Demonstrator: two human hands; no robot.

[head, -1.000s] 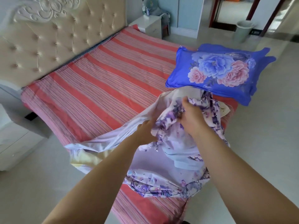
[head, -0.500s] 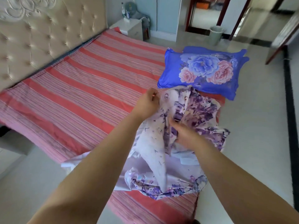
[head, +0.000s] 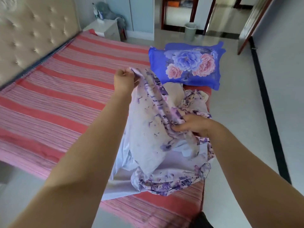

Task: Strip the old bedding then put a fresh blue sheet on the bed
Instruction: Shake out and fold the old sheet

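Left hand (head: 125, 79) pinches the lilac floral sheet (head: 148, 129) at its raised edge; right hand (head: 194, 125) grips the same hem lower down. The soft crumpled heap lies on the red striped mattress (head: 65, 96), beside a blue flowered pillow (head: 189, 65). Beyond stands a pale bin (head: 190, 31).

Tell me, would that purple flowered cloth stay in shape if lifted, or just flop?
Probably flop: the purple flowered cloth sags in folds between the left hand and right hand gripping it. It looks light, since a pinch holds its edge up. The rest would likely drag along the striped bed.
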